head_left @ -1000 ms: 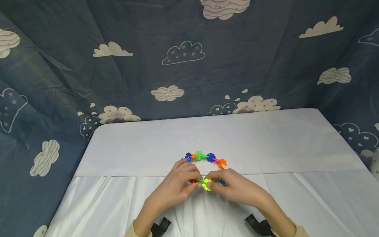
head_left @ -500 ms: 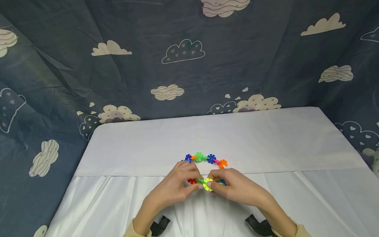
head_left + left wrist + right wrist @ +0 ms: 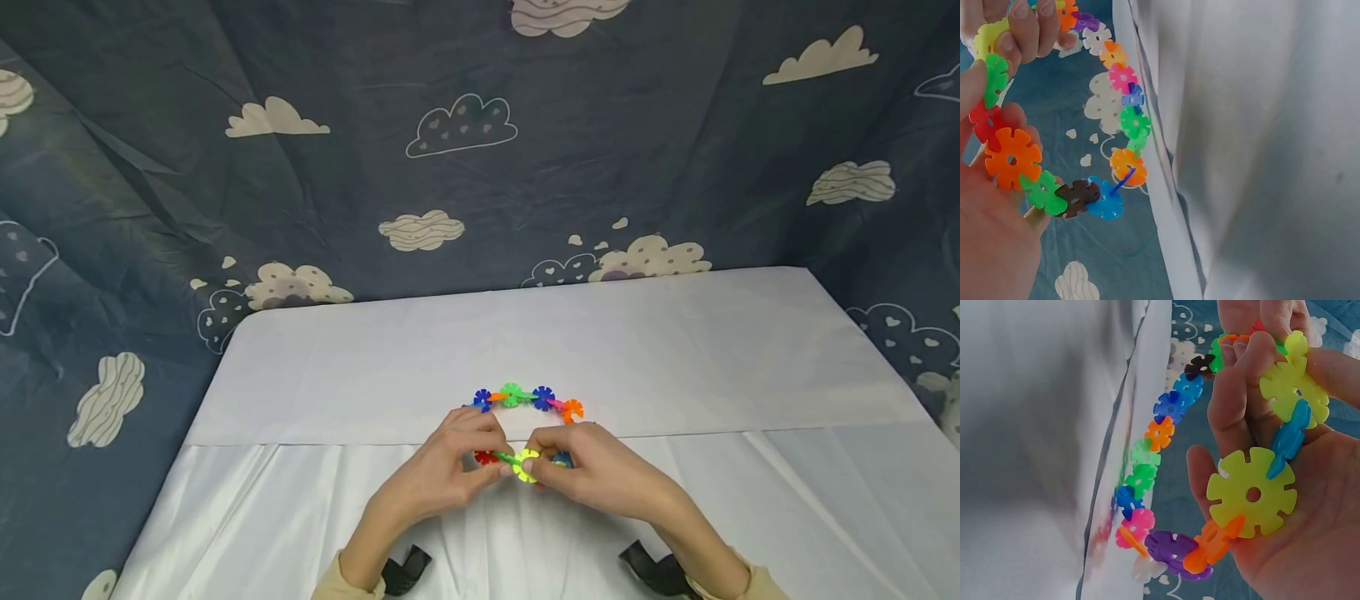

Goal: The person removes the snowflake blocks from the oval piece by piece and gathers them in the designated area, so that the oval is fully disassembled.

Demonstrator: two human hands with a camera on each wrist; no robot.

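A chain of notched plastic snowflake discs (image 3: 512,395) in many colours curves in a loop between both hands, over the white-covered table. In the head view my left hand (image 3: 461,462) pinches the loop at its near side, by a green disc (image 3: 996,81); red and orange discs (image 3: 1014,160) lie against its fingers. My right hand (image 3: 592,468) pinches a yellow disc (image 3: 1294,394) joined to that green one. A blue disc and a larger yellow disc (image 3: 1252,494) cross the right palm. The fingers partly hide the joint between the hands.
White cloth (image 3: 300,375) covers the table, with a seam across it and folds toward the front. A dark cloud-patterned curtain (image 3: 337,192) hangs behind and at the sides. Black straps (image 3: 406,571) lie near both wrists.
The far side of the disc loop has shifted slightly to the right. Both hands keep nearly the same place and hold, and the head view has tilted a little.
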